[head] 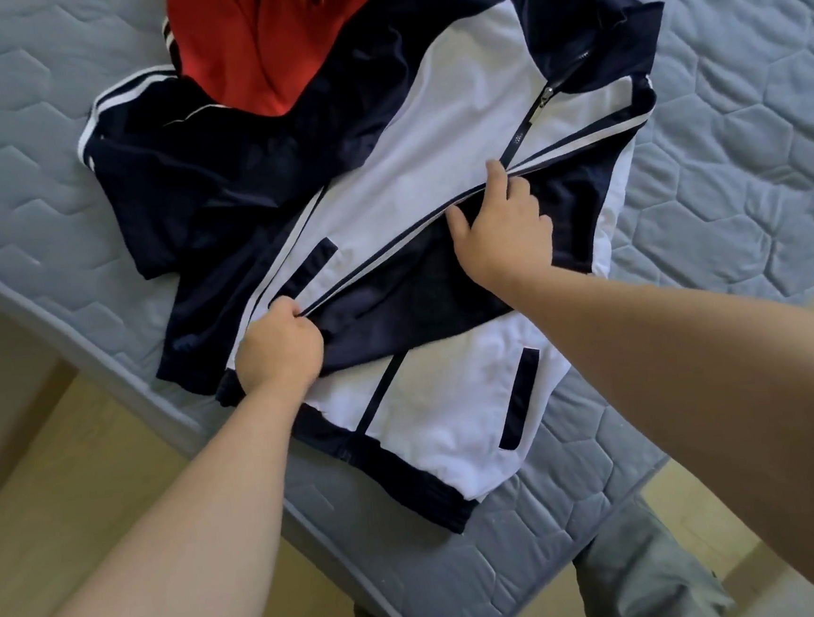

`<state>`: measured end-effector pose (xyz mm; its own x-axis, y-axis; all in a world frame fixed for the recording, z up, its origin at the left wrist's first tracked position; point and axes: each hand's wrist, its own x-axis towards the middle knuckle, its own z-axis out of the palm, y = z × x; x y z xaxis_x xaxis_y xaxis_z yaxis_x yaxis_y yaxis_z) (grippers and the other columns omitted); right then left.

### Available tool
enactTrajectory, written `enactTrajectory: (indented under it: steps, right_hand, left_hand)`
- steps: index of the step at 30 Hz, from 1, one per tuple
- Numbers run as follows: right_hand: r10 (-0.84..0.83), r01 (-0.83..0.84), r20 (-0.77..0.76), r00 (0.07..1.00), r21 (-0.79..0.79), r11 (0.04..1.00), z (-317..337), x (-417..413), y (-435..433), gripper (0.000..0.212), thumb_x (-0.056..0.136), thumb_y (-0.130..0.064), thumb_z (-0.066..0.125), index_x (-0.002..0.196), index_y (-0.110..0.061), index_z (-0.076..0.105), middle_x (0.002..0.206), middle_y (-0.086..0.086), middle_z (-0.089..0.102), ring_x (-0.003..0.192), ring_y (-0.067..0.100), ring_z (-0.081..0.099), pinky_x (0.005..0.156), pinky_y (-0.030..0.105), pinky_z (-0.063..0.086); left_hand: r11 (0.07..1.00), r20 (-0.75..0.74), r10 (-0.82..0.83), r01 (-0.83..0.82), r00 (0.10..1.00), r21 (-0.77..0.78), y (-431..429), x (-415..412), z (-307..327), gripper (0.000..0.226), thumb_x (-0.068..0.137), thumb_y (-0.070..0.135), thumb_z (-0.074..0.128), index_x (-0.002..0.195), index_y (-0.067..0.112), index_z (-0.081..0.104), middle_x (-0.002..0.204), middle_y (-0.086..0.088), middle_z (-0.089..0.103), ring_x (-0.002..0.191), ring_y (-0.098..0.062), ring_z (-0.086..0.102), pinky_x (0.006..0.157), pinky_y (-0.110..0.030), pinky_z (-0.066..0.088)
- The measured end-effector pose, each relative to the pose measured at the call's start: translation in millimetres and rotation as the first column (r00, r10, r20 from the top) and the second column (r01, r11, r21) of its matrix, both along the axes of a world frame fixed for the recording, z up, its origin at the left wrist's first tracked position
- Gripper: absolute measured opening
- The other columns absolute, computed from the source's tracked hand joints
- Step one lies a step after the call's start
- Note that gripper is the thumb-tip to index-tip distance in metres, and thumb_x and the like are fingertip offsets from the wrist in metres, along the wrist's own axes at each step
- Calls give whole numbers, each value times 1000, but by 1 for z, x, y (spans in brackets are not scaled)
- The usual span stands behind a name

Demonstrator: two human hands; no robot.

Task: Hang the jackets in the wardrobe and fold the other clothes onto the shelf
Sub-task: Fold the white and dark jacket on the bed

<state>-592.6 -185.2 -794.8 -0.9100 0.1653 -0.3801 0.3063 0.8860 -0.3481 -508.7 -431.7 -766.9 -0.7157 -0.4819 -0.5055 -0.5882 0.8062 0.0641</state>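
My navy-and-white zip-up track jacket (428, 124) lies front-up across the corner of a grey-blue quilted mattress (749, 140). A red garment (253, 41) is heaped on its far side. My left hand (278, 351) is curled tight on the striped navy sleeve folded over the chest. My right hand (504, 228) presses on that sleeve, thumb and forefinger spread. Pale beige floor (64, 461) shows beyond the mattress edge.

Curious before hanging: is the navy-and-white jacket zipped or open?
Zipped: on the navy-and-white fabric jacket, the metal slider sits near the collar; the front is closed.
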Motion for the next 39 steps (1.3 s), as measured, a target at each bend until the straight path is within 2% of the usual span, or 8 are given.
enactTrajectory:
  steps: [8, 14, 18, 23, 26, 32, 35, 39]
  right_hand:
    - [199, -210, 127, 972, 82, 974, 3, 4, -12, 59, 88, -33, 62, 135, -14, 32, 148, 7, 31, 119, 37, 44, 76, 44, 35]
    - [212, -270, 333, 919, 139, 953, 17, 2, -20, 57, 82, -22, 65, 130, -16, 33, 156, 15, 16, 122, 38, 41, 76, 43, 36]
    - [248, -322, 314, 916, 208, 924, 17, -1, -38, 59, 81, -19, 62, 132, -16, 34, 150, 17, 23, 114, 36, 46, 74, 41, 34]
    - [159, -189, 135, 978, 251, 949, 16, -1, -81, 35, 85, -15, 54, 118, -12, 43, 119, 12, 42, 101, 33, 50, 70, 39, 35]
    - [199, -197, 1, 980, 128, 972, 20, -6, -123, 31, 85, -9, 51, 116, -13, 46, 119, 10, 42, 98, 34, 50, 69, 38, 36]
    - [454, -450, -36, 890, 84, 889, 19, -48, -206, 68, 89, -8, 55, 150, -24, 28, 159, 2, 23, 116, 31, 46, 68, 38, 41]
    - [483, -485, 45, 874, 117, 867, 17, -64, -217, 52, 86, -3, 48, 134, -22, 46, 122, 7, 51, 102, 34, 57, 64, 37, 36]
    - [369, -371, 39, 929, 86, 925, 22, -73, -219, 27, 85, -3, 47, 105, -14, 59, 96, 4, 46, 84, 34, 57, 64, 37, 38]
  left_hand:
    - [971, 145, -88, 118, 985, -210, -31, -9, 7, 44, 92, 44, 55, 120, 11, 50, 120, -13, 61, 108, -38, 58, 90, -49, 43]
    - [988, 184, -33, 60, 982, -144, -49, -11, 19, 21, 87, 33, 52, 99, 16, 53, 100, -10, 64, 78, -31, 50, 66, -36, 39]
    - [972, 190, -165, 192, 968, -134, -61, -13, 4, 47, 86, 41, 71, 118, 15, 48, 120, -10, 60, 105, -32, 59, 84, -44, 46]
    - [993, -195, 94, -78, 976, 91, -79, -28, -2, 47, 75, 39, 73, 111, 21, 49, 118, -2, 51, 99, -24, 57, 92, -44, 45]
    - [827, -297, 527, -402, 796, 393, -95, -49, 3, 36, 85, 31, 67, 113, 19, 48, 121, -4, 53, 79, -10, 55, 68, -28, 45]
    - [440, 8, 853, -727, 522, 528, -144, -94, -12, 67, 87, 52, 65, 134, 9, 48, 124, -15, 65, 112, -35, 64, 97, -48, 53]
    - [353, 46, 893, -760, 448, 546, -151, -99, -15, 49, 86, 37, 72, 122, 9, 54, 100, -9, 71, 93, -26, 72, 83, -41, 60]
    - [169, 161, 926, -756, 341, 632, -146, -97, -14, 26, 88, 30, 75, 86, 17, 53, 81, -1, 65, 71, -16, 75, 61, -29, 60]
